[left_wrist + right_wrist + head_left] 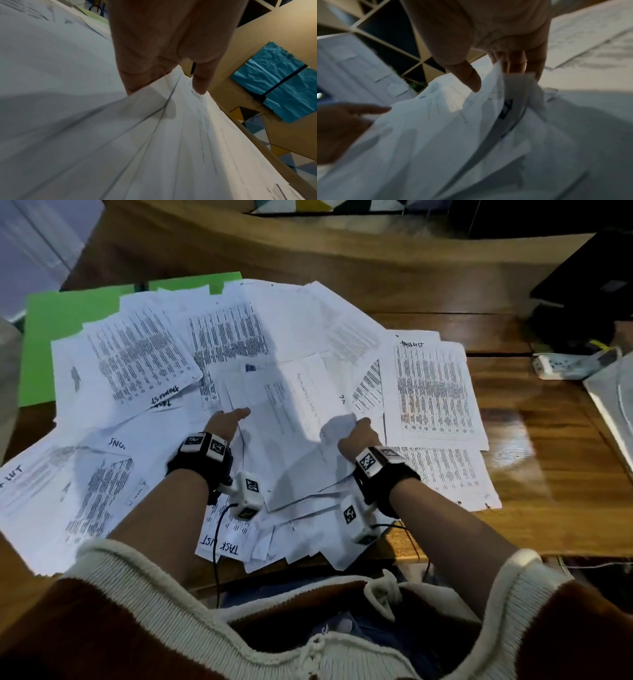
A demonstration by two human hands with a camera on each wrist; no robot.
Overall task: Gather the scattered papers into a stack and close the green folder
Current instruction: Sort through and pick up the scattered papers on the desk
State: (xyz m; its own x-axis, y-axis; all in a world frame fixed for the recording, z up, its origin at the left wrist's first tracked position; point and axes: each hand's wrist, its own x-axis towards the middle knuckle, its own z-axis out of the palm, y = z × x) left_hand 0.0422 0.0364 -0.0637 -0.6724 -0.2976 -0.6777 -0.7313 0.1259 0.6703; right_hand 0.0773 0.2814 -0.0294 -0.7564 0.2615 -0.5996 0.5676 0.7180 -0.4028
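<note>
On desk point(534, 440), both hands grip sheaf point(291, 440) above scattered papers point(137, 361).

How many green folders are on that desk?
1. The green folder lies open at the far left of the desk, mostly covered by the scattered papers. Others could be hidden underneath.

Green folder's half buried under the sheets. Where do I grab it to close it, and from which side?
Likely the far-left corner of the green folder, approached from the left. That flap lies flat and bare there, while papers cover the rest. Both hands are occupied now: left hand and right hand hold a bundle, so free the left first.
</note>
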